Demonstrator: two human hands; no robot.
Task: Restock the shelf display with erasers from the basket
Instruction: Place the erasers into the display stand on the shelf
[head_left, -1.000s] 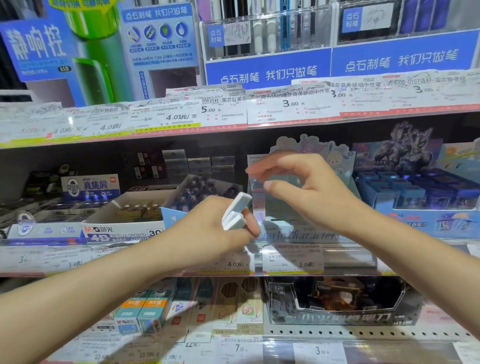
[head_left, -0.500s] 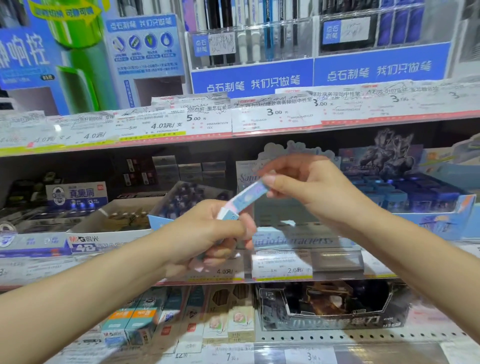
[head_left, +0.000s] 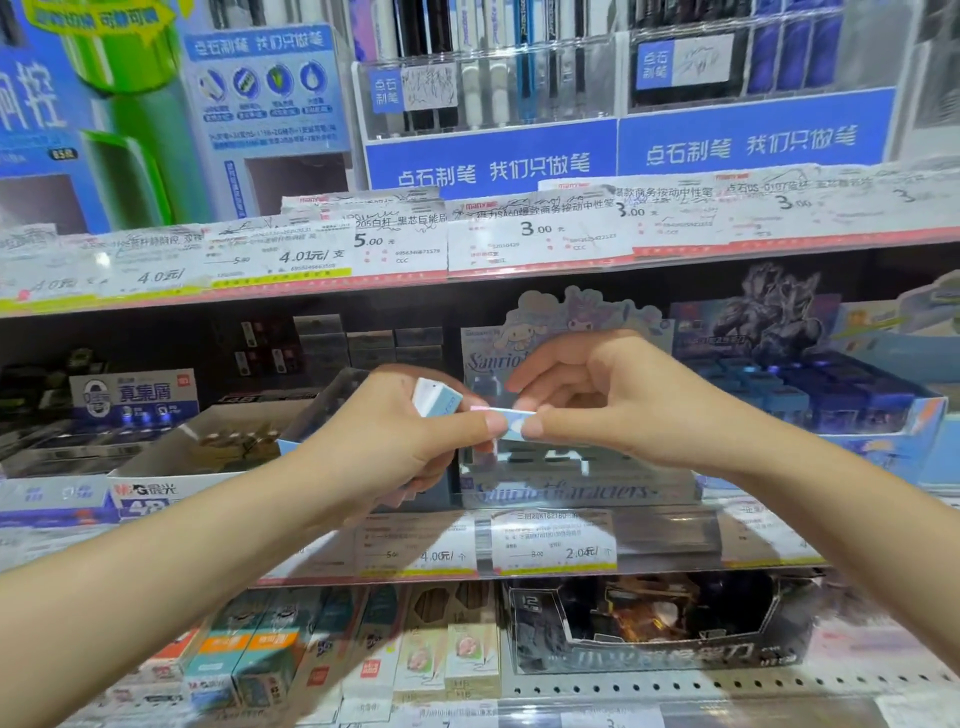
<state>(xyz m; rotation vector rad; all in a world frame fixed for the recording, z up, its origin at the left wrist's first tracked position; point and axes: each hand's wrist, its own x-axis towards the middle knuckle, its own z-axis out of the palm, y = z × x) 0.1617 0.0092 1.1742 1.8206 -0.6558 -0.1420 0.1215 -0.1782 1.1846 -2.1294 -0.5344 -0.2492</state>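
The right hand's (head_left: 618, 402) thumb and forefinger pinch one end of a small flat pale-blue and white wrapped eraser (head_left: 511, 425), and the thumb and forefinger of the left hand (head_left: 395, 441) pinch its other end, so the piece lies level between both hands. The left hand's remaining fingers curl round a second white and light-blue block eraser (head_left: 435, 397), which sticks up above its knuckles. Both hands meet in front of the middle shelf (head_left: 675, 540), just before a clear-fronted cardboard display box with cartoon characters printed on its header card (head_left: 571, 488). To the left stands an open white cardboard eraser carton (head_left: 171, 470); to the right, a blue tray of dark-blue boxed goods (head_left: 841, 410). Price labels (head_left: 535, 234) line the shelf edge above, with blue pen racks (head_left: 493, 104) over them.
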